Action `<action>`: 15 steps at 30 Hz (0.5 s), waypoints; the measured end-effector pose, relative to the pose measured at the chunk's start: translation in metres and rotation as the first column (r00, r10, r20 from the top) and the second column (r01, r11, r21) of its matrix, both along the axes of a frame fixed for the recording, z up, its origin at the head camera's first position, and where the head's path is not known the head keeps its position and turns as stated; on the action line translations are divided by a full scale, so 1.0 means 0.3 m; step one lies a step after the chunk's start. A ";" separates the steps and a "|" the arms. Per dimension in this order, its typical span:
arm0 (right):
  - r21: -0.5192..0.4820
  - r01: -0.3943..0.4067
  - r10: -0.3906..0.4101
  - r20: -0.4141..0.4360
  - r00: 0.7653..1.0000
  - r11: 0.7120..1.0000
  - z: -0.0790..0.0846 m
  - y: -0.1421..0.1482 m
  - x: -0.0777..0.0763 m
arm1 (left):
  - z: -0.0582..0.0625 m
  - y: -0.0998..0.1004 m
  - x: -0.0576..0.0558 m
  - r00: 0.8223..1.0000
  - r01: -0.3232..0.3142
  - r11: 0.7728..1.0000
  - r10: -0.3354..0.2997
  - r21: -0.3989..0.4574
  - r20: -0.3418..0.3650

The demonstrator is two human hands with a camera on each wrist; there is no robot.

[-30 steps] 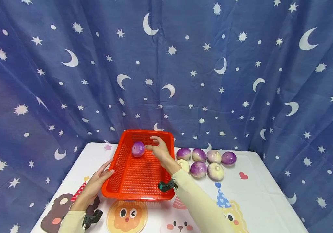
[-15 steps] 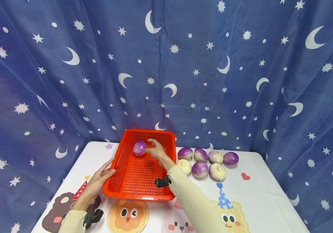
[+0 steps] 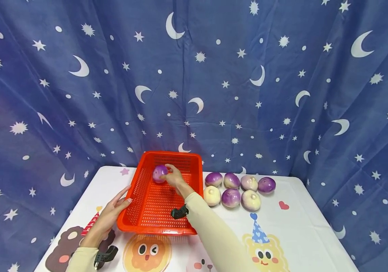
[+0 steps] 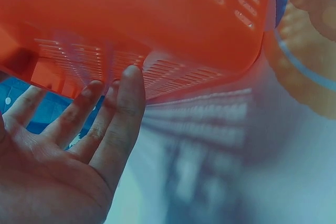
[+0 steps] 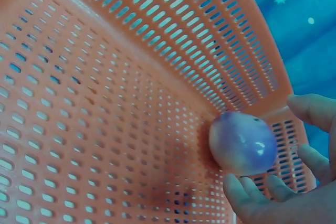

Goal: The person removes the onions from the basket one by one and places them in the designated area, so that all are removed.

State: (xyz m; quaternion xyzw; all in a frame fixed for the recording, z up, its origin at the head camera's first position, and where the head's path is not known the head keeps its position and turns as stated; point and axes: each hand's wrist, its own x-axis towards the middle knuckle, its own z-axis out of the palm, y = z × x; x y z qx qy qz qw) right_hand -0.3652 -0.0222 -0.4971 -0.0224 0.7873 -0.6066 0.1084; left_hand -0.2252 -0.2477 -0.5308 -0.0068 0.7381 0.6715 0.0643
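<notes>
A purple-and-white turnip (image 3: 159, 174) lies at the far left inside a red plastic basket (image 3: 158, 214). My right hand (image 3: 175, 178) reaches into the basket beside its right side. In the right wrist view the fingers spread near the turnip (image 5: 243, 142); the thumb is close to its lower edge, and whether it touches cannot be made out. With fairly straight fingers, my left hand (image 3: 110, 216) rests against the basket's left side. The left wrist view shows those fingertips at the slotted wall of the basket (image 4: 131, 3), the palm (image 4: 47, 182) turned up.
Several more turnips (image 3: 231, 198) stand in two rows on the table (image 3: 302, 226), right of the basket. The white cover has cartoon prints. Behind the table hangs a blue curtain (image 3: 214, 75) with moons and stars.
My right hand has moved left and down to the turnip in the basket, uncovering a white turnip outside. The left hand stays at the basket's side.
</notes>
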 end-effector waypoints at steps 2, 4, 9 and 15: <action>0.018 0.025 -0.025 -0.022 0.999 1.000 -0.012 -0.010 -0.004 | 0.001 -0.002 0.000 1.000 0.002 1.000 -0.002 -0.005 -0.007; 0.028 0.053 -0.052 -0.031 0.998 0.998 -0.024 -0.018 -0.010 | 0.000 -0.003 -0.001 1.000 0.003 1.000 -0.003 -0.004 -0.005; 0.043 0.087 -0.087 -0.003 0.996 0.995 -0.039 -0.029 -0.017 | -0.003 -0.004 -0.002 1.000 -0.005 1.000 0.005 -0.021 0.005; 0.030 0.084 -0.084 0.002 0.996 0.996 -0.050 -0.039 -0.019 | -0.009 -0.004 0.001 1.000 -0.008 1.000 0.008 -0.025 -0.006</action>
